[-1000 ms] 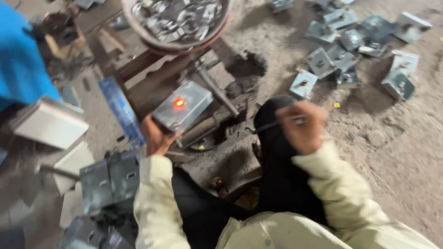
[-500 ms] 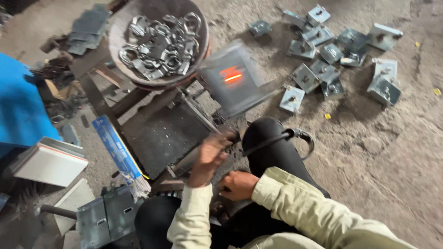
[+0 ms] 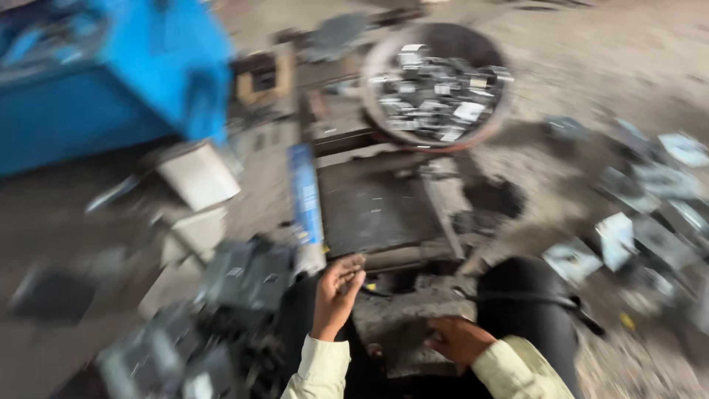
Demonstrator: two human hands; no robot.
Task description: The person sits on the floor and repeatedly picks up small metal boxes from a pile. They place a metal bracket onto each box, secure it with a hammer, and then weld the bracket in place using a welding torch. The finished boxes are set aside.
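Observation:
The view is blurred by motion. My left hand (image 3: 336, 290) is raised with its fingers curled, just in front of a dark flat metal block (image 3: 373, 207); I cannot make out anything in it. My right hand (image 3: 458, 340) rests low on a rough grey metal surface (image 3: 399, 318) between my knees, its grip hidden. A thin dark rod (image 3: 528, 299) lies across my black-clad right knee (image 3: 528, 332). Beyond the block stands a round rusty bowl (image 3: 443, 144) filled with small shiny metal pieces.
A blue machine body (image 3: 111, 81) fills the upper left. A blue strip (image 3: 304, 192) lies beside the block. Grey metal brackets (image 3: 244, 273) pile up at the left, pale blocks (image 3: 199, 174) behind them. More brackets (image 3: 650, 229) lie scattered on the dirt floor at right.
The view has swung left and closer. The glowing hot piece seen earlier is out of sight. My left hand has dropped back from the block and my right hand has moved low.

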